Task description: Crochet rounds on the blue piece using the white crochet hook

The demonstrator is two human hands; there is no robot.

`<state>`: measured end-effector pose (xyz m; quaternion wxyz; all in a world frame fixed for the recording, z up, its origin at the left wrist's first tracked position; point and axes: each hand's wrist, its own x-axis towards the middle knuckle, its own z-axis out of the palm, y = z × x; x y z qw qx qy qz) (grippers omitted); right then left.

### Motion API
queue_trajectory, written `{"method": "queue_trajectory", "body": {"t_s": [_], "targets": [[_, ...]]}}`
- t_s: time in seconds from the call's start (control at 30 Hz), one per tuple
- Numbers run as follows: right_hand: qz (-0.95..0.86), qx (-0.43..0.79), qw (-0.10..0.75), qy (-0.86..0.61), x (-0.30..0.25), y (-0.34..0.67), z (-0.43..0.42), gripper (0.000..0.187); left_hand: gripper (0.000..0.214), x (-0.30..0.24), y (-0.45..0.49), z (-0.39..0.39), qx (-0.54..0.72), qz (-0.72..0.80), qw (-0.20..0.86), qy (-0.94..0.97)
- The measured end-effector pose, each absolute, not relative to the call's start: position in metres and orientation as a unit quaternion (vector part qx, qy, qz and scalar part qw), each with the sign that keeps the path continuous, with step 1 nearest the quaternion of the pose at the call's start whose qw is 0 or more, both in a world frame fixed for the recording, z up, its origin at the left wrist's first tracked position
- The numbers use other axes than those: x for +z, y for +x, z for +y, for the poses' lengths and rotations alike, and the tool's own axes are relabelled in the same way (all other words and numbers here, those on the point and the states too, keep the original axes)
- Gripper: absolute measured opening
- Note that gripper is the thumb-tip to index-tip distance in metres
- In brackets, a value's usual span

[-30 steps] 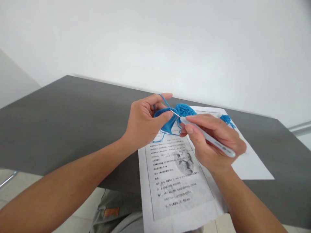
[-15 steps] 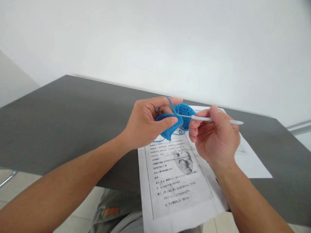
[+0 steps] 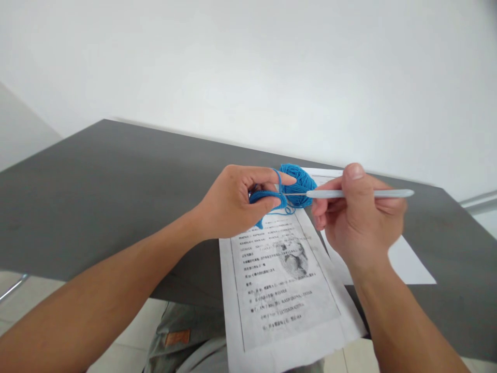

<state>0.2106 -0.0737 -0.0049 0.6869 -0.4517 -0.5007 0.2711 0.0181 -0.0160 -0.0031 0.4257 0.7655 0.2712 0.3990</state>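
Observation:
My left hand (image 3: pixel 248 199) pinches a small blue crochet piece (image 3: pixel 267 196) between thumb and fingers. A strand of blue yarn (image 3: pixel 279 178) loops over its raised index finger. In my right hand (image 3: pixel 361 217) lies a crochet hook (image 3: pixel 334 194) with a pale grey handle, held from above by the thumb. The hook's thin metal shaft points left and meets the yarn at the edge of the piece; its very tip is too small to make out. Just behind the hands rests a ball of blue yarn (image 3: pixel 298 173), with a curled strand beside it.
Under the hands a printed sheet (image 3: pixel 287 311) with text and a dark picture hangs over the table's front edge. Another white sheet (image 3: pixel 404 264) lies to the right, partly behind my right hand. The dark grey table (image 3: pixel 116 191) runs back to a white wall (image 3: pixel 248 77).
My right hand has moved right with the crochet hook, whose handle is now more level. My left hand has tilted and lowered slightly, turning the crochet piece so less of it shows.

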Motion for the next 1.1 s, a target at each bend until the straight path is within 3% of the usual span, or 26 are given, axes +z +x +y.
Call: {"method": "queue_trajectory", "body": {"t_s": [0.33, 0.7, 0.9, 1.1], "targets": [[-0.470, 0.249, 0.692, -0.488, -0.0044, 0.2125, -0.0739, 0.049, 0.008, -0.0009, 0.0165, -0.0140, 0.398, 0.203, 0.486, 0.751], [-0.492, 0.329, 0.676, -0.439, 0.0008, 0.2119, -0.0713, 0.063, 0.013, -0.0013, 0.0099, -0.0144, 0.365, 0.168, 0.603, 0.689], [-0.461, 0.449, 0.654, -0.397, 0.0035, 0.2081, -0.0709, 0.062, 0.026, 0.0004, 0.0100, -0.0150, 0.339, 0.153, 0.668, 0.645], [-0.435, 0.537, 0.620, -0.370, -0.0005, 0.2113, -0.0672, 0.059, 0.028, 0.0020, 0.0091, -0.0157, 0.361, 0.173, 0.647, 0.650]]}}
